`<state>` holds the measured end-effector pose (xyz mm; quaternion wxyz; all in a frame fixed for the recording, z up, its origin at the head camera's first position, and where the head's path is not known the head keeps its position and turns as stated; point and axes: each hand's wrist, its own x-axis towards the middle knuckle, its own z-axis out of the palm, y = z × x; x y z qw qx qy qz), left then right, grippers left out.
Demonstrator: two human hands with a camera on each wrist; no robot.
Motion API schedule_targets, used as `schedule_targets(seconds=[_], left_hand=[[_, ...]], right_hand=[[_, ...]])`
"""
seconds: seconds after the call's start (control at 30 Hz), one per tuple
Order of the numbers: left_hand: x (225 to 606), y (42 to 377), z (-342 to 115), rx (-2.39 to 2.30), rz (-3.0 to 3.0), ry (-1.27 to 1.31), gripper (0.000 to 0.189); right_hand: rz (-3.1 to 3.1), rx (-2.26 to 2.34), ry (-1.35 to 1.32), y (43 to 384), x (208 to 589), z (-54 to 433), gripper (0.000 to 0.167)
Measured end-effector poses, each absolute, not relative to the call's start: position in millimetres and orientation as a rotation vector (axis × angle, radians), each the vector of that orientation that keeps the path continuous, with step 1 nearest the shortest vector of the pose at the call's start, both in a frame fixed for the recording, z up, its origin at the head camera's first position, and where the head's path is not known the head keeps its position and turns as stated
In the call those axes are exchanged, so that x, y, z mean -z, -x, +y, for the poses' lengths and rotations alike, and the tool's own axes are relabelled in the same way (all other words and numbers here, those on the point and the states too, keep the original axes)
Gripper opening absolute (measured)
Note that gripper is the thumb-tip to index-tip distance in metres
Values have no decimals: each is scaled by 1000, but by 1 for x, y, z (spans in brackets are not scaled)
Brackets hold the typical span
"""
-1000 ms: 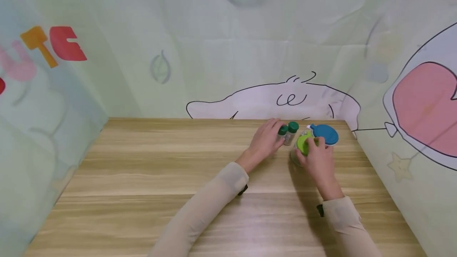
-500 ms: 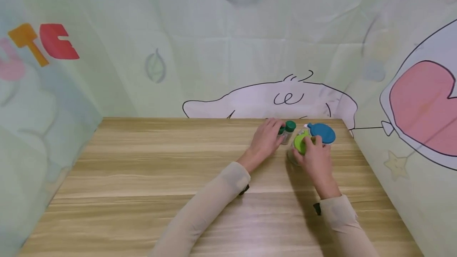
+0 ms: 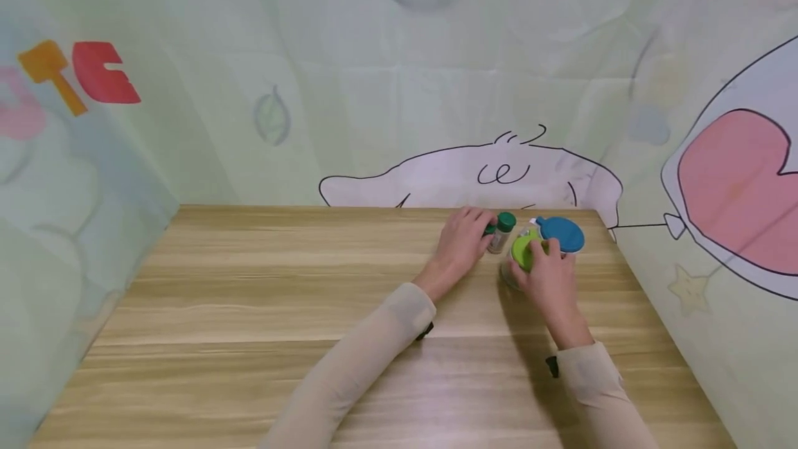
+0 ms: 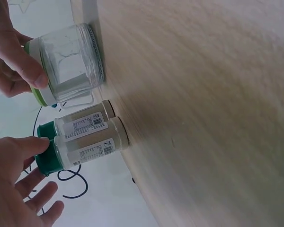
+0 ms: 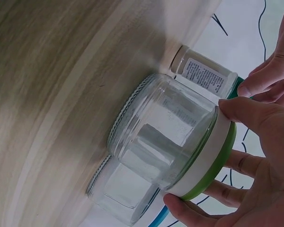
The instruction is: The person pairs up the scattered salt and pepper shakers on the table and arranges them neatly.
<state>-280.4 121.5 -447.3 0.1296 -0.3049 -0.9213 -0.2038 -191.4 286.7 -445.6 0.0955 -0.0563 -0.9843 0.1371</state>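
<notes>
A person's right hand (image 3: pixel 551 284) gripped the green lid (image 3: pixel 522 252) of a clear glass jar (image 5: pixel 151 135) while the left hand (image 3: pixel 460 244) pinched the green cap (image 4: pixel 49 160) of a small bottle (image 4: pixel 94 149), a matching bottle (image 4: pixel 87 123) just beside it. A blue-lidded jar (image 5: pixel 120 187) stood next to the glass jar, all four upright near the far right corner of a wooden table (image 3: pixel 249 296), before a cartoon-printed backdrop (image 3: pixel 337 40)

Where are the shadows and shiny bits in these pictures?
Head view: a shadow stretches down the brown wooden table below the round, green-lidded glass jar; pale sheen at bottom centre. Right wrist view: pale reflections on the jar.
</notes>
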Motion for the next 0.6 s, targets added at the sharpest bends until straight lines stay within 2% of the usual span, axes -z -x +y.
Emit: schedule_targets(seconds=[0.6], left_hand=[[438,270,103,608,-2679,868,32]], right_hand=[[-2908,-521,185,188,442,286,53]])
